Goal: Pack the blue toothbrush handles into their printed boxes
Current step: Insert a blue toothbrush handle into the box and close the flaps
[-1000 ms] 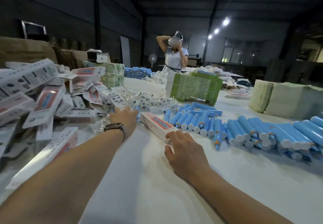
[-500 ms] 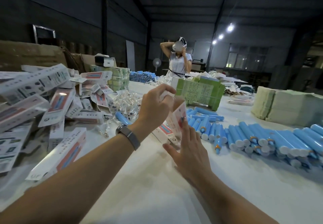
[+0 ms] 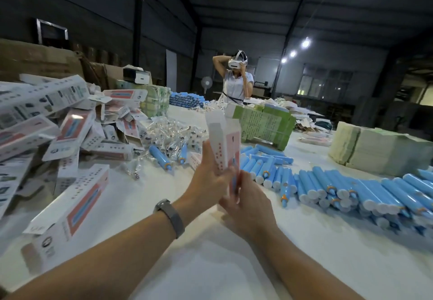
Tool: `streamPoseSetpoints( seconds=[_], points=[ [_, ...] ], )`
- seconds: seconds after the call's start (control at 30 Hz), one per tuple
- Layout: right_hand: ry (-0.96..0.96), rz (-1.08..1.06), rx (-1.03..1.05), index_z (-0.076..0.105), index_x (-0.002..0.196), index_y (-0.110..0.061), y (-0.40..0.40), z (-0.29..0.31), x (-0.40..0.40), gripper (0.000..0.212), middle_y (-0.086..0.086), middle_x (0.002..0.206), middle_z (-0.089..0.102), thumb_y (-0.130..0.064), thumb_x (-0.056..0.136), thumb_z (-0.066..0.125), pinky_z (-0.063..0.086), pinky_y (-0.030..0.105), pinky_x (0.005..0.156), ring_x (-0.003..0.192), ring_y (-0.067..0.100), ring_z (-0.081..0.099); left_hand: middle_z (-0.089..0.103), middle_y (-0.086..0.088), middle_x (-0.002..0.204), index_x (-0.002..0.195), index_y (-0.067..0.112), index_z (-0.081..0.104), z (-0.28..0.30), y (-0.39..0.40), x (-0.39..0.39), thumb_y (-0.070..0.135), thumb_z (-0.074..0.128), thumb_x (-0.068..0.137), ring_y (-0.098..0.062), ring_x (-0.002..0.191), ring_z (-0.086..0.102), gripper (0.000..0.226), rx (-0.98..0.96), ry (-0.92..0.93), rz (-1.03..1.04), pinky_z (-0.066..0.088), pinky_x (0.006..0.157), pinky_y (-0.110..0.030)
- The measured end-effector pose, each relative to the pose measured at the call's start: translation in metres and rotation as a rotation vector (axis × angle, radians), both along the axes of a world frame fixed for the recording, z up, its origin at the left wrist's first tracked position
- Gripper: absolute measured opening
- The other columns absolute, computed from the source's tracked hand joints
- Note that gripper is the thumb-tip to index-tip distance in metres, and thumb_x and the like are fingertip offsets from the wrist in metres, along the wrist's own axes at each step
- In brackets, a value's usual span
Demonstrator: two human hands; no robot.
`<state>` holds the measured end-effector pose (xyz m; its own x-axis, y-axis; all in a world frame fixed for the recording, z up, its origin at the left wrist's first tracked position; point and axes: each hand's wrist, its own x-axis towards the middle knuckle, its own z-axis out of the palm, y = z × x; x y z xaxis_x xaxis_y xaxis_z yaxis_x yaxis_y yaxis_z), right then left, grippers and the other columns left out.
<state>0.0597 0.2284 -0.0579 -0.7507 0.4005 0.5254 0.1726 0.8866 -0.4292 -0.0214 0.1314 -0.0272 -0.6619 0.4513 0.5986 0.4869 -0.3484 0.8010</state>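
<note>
Item: printed box [image 3: 223,145], upright above the white table [image 3: 210,264], which I see gripped at its lower end by left hand [image 3: 208,180] and right hand [image 3: 248,203]. Blue toothbrush handles [image 3: 351,187] lie heaped right; boxes [image 3: 58,131] piled left.

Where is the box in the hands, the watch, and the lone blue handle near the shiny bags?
box [image 3: 223,140]: head view, on its white and pink side panel.
watch [image 3: 172,216]: head view, on the grey strap round the left wrist.
lone blue handle [image 3: 160,156]: head view, mid-barrel.
</note>
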Motion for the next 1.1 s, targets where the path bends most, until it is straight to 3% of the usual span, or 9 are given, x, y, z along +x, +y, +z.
streamPoseSetpoints(
  seconds=[0.1, 0.17, 0.23, 0.37, 0.47, 0.53, 0.8, 0.93, 1.1],
  points=[
    [0.168, 0.018, -0.176, 0.051, 0.120, -0.037, 0.008, 0.002, 0.000, 0.053, -0.015, 0.098, 0.059, -0.070, 0.081, 0.042, 0.044, 0.028, 0.076, 0.092, 0.008, 0.058, 0.061, -0.001, 0.104, 0.108, 0.026, 0.036, -0.001, -0.012, -0.021, 0.002, 0.055, 0.097, -0.015, 0.094, 0.067, 0.032, 0.013, -0.002, 0.136, 0.061, 0.080, -0.039],
    [0.394, -0.241, -0.454, 0.058, 0.115, -0.027, 0.028, 0.005, -0.002, 0.029, -0.002, 0.108, 0.062, -0.046, 0.094, 0.049, 0.042, 0.032, 0.083, 0.100, 0.019, 0.059, 0.061, 0.002, 0.097, 0.104, 0.029, 0.039, -0.003, -0.021, -0.029, 0.000, 0.053, 0.095, -0.006, 0.083, 0.066, 0.033, -0.010, 0.030, 0.140, 0.060, 0.068, -0.025],
    [0.387, -0.481, -0.544, 0.058, 0.119, -0.022, 0.048, 0.004, 0.001, 0.024, 0.009, 0.120, 0.055, -0.027, 0.095, 0.055, 0.040, 0.035, 0.086, 0.109, 0.028, 0.055, 0.063, 0.014, 0.090, 0.108, 0.027, 0.042, -0.005, -0.024, -0.029, 0.005, 0.054, 0.093, -0.003, 0.078, 0.065, 0.029, -0.007, 0.061, 0.110, 0.057, 0.065, -0.019],
    [-0.052, -0.548, -0.013, 0.049, 0.131, -0.034, 0.075, 0.008, 0.016, 0.041, 0.005, 0.124, 0.042, -0.036, 0.091, 0.057, 0.040, 0.036, 0.080, 0.114, 0.028, 0.046, 0.063, 0.017, 0.083, 0.109, 0.019, 0.047, -0.005, -0.024, -0.019, 0.041, 0.060, 0.088, -0.008, 0.078, 0.065, 0.033, 0.002, 0.065, 0.060, 0.059, 0.071, -0.035],
    [-0.341, -0.660, 0.074, 0.037, 0.141, -0.041, 0.097, 0.010, 0.033, 0.045, 0.006, 0.138, 0.043, -0.051, 0.097, 0.038, 0.040, 0.042, 0.098, 0.127, 0.032, 0.038, 0.063, 0.016, 0.082, 0.110, 0.018, 0.048, -0.003, -0.023, -0.013, 0.044, 0.057, 0.089, -0.014, 0.077, 0.064, 0.035, 0.016, 0.064, 0.052, 0.057, 0.072, -0.042],
    [-0.357, -0.655, 0.008, 0.038, 0.142, -0.040, 0.100, 0.005, 0.039, 0.044, 0.006, 0.139, 0.049, -0.047, 0.099, 0.032, 0.038, 0.043, 0.103, 0.131, 0.030, 0.036, 0.063, 0.013, 0.083, 0.110, 0.018, 0.048, -0.003, -0.023, -0.012, 0.043, 0.055, 0.090, -0.018, 0.078, 0.064, 0.032, 0.033, 0.072, 0.057, 0.056, 0.072, -0.044],
    [-0.413, -0.574, 0.089, 0.053, 0.120, -0.041, 0.098, 0.003, 0.035, 0.028, 0.000, 0.119, 0.059, -0.039, 0.095, 0.040, 0.036, 0.036, 0.075, 0.115, 0.023, 0.047, 0.061, -0.016, 0.099, 0.111, 0.024, 0.048, -0.004, -0.022, -0.011, 0.044, 0.051, 0.094, -0.038, 0.091, 0.061, 0.027, 0.040, 0.078, 0.031, 0.052, 0.079, -0.059],
    [-0.240, -0.530, 0.095, 0.052, 0.111, -0.035, 0.100, 0.003, 0.037, 0.024, -0.001, 0.100, 0.057, -0.024, 0.090, 0.053, 0.039, 0.034, 0.068, 0.095, 0.022, 0.052, 0.062, -0.002, 0.098, 0.109, 0.033, 0.048, -0.006, -0.021, -0.012, 0.046, 0.051, 0.095, -0.030, 0.091, 0.063, 0.019, 0.020, 0.085, 0.038, 0.053, 0.082, -0.057],
    [0.246, -0.318, 0.021, 0.061, 0.114, -0.016, 0.080, 0.014, 0.029, 0.024, 0.003, 0.078, 0.066, -0.008, 0.091, 0.060, 0.037, 0.033, 0.064, 0.080, 0.033, 0.063, 0.065, 0.007, 0.096, 0.109, 0.031, 0.049, -0.008, -0.020, -0.013, 0.046, 0.052, 0.094, -0.023, 0.091, 0.066, 0.021, 0.031, 0.062, 0.021, 0.056, 0.082, -0.053]
  ],
)
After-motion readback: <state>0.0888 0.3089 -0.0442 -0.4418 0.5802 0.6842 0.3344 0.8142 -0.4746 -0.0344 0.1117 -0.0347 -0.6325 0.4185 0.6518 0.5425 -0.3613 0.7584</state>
